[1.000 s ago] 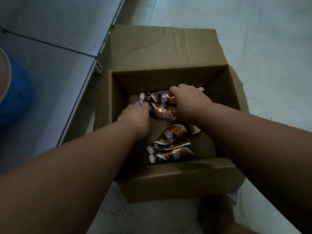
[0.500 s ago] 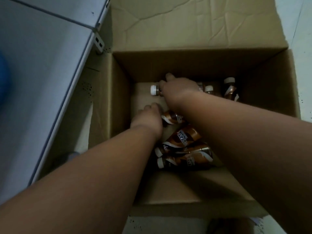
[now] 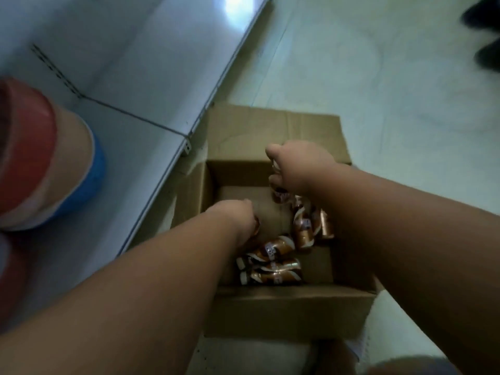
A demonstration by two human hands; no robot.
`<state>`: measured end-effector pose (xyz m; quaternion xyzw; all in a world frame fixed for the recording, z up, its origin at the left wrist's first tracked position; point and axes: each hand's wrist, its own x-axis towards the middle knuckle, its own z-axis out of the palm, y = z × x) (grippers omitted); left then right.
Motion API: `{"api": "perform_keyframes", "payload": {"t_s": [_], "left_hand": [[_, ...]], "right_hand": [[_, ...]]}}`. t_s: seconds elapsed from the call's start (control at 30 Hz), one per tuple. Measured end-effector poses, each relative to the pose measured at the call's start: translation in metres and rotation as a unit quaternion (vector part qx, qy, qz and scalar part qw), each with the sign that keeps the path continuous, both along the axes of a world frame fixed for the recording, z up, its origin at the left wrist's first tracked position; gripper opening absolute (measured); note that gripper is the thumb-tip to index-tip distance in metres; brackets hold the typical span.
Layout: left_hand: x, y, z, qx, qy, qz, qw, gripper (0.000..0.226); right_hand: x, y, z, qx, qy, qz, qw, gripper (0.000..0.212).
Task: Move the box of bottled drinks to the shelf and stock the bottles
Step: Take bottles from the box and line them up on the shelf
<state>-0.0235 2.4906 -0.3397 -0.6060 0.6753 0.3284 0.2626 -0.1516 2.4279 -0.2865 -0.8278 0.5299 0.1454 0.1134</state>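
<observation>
An open cardboard box (image 3: 276, 309) sits on the floor beside a white shelf (image 3: 130, 77). Several small brown bottles with white caps (image 3: 270, 266) lie in its bottom, and more lean at the right (image 3: 304, 228). My left hand (image 3: 232, 220) reaches down into the box and is closed on a bottle, of which only a sliver shows under the fingers. My right hand (image 3: 300, 169) is higher, over the box's far side, closed around a brown bottle (image 3: 280, 196) that hangs below the fist.
The shelf's front edge (image 3: 205, 104) runs diagonally along the box's left side. Large red, white and blue containers (image 3: 48, 158) stand on the shelf at the left. Pale tiled floor (image 3: 378, 77) spreads to the right. Dark shoes (image 3: 484, 31) appear at the top right.
My right hand has risen from the box bottom with a bottle in it. My left hand has closed on another bottle. The camera has pulled back and more of the shelf shows.
</observation>
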Motion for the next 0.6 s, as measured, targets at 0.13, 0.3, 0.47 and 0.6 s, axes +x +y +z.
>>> {"api": "perform_keyframes", "payload": {"t_s": [0.13, 0.3, 0.47, 0.6], "left_hand": [[0.037, 0.011, 0.134, -0.154, 0.01, 0.014, 0.988, 0.035], [0.114, 0.041, 0.283, -0.327, 0.005, 0.061, 0.943, 0.037], [0.211, 0.088, 0.364, -0.404, -0.03, 0.126, 0.905, 0.036], [0.298, 0.129, 0.389, -0.412, -0.091, 0.148, 0.894, 0.03]], "right_hand": [[0.024, 0.012, 0.14, -0.04, -0.021, 0.042, 0.998, 0.028], [0.095, 0.041, 0.289, -0.148, -0.107, 0.088, 0.979, 0.021], [0.19, 0.073, 0.364, -0.193, -0.195, 0.126, 0.953, 0.02], [0.273, 0.098, 0.379, -0.194, -0.222, 0.17, 0.94, 0.022]]}}
